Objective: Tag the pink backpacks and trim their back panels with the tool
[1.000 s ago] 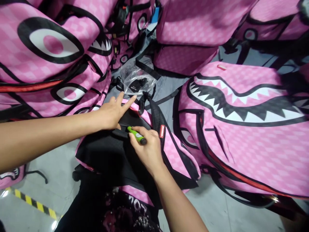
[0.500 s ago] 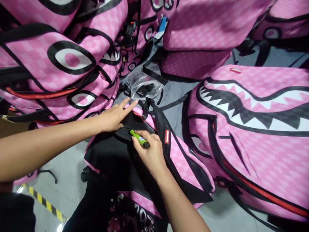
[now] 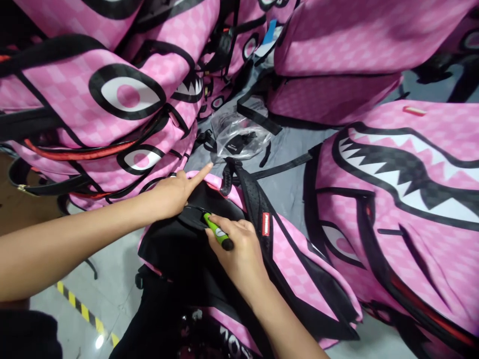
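Note:
A pink and black backpack (image 3: 295,279) lies before me with its black back panel up. On its upper edge, my left hand (image 3: 174,194) grips the black fabric, index finger stretched along the pink trim and the other fingers bent, partly hidden. My right hand (image 3: 239,244) is closed around a slim green pen-like tool (image 3: 215,230) with a black end. The tool's thin dark front end meets a raised black flap (image 3: 192,215) close to my left thumb; its exact kind is unclear. A black shoulder strap (image 3: 254,194) with a red label runs beside my right hand.
Stacked pink backpacks (image 3: 127,94) with eye prints rise at the left. Another backpack (image 3: 411,199) with a toothed mouth lies at the right, and more (image 3: 337,94) stand behind. A clear plastic bag (image 3: 239,134) rests on the grey surface. Yellow-black tape (image 3: 84,311) marks the floor.
The view has shifted, so things sit further right. My left hand's fingers have drawn in, leaving only the index stretched out. The black flap by the tool looks more lifted.

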Available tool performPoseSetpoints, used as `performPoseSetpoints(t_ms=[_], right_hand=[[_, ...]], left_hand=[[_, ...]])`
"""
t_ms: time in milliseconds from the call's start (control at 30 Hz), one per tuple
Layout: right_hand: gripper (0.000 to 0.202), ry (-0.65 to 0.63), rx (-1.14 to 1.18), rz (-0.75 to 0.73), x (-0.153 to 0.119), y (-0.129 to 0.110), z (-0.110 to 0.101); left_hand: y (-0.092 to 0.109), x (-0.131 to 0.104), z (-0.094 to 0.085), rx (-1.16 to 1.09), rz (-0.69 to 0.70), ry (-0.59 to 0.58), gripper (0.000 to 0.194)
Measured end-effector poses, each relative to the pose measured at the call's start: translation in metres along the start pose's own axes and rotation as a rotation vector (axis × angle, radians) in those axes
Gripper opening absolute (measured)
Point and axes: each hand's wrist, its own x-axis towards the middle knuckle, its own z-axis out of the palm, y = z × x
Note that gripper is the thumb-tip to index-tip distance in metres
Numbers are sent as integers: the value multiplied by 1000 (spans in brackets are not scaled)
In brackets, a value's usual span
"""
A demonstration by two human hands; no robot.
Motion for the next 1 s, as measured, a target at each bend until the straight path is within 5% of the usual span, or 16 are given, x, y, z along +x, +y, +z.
performPoseSetpoints(t_ms=[200,400,1000], right_hand=[[17,-8,28,-19,12,-10,9],[19,14,112,-25,25,-10,29],[19,-84,77,57,34,-7,28]], left_hand=[[-20,14,14,-147,245,86,104],[-20,15,18,-142,252,104,97],[-23,31,22,-210,251,53,97]])
